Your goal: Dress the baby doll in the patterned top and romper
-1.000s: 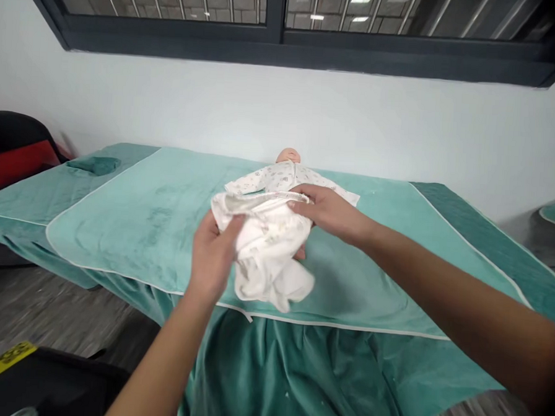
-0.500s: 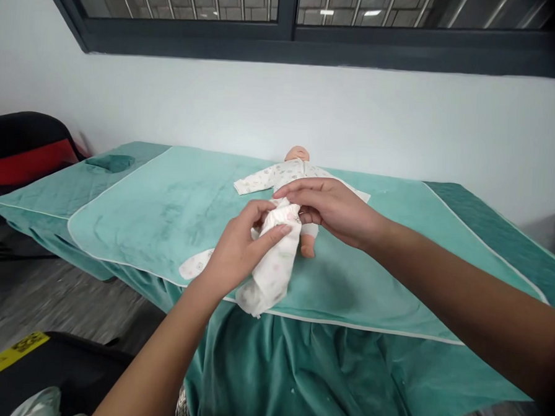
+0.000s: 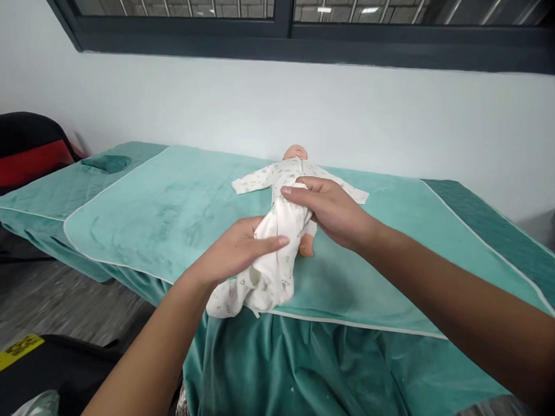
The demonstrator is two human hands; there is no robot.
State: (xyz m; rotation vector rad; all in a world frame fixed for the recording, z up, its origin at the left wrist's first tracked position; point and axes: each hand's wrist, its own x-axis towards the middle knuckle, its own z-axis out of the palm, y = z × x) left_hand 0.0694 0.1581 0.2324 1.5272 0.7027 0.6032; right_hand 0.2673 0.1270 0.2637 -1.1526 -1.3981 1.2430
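A pair of white printed baby pants (image 3: 274, 267) hangs bunched between my hands, its lower end over the front edge of the mat. My left hand (image 3: 241, 246) grips the cloth from the left, thumb across the front. At the top edge, my right hand (image 3: 331, 208) pinches the fabric between thumb and fingers. Just behind the pants lies a baby doll (image 3: 295, 152) on its back, arms spread, in a white printed top (image 3: 255, 177). One bare doll foot (image 3: 306, 245) shows right of the pants; the other leg is hidden by cloth and hand.
A light teal mat (image 3: 165, 227) covers the bed, with darker teal cloth (image 3: 306, 365) hanging in front. A white wall (image 3: 218, 99) and dark window frame (image 3: 286, 41) stand behind. A black and red chair (image 3: 29, 161) is at left; a black object with a yellow label (image 3: 6, 358) is lower left.
The pants have been turned and spread more open, and the loose leg has swung toward the front edge. My right hand now pinches the top edge with its thumb in front.
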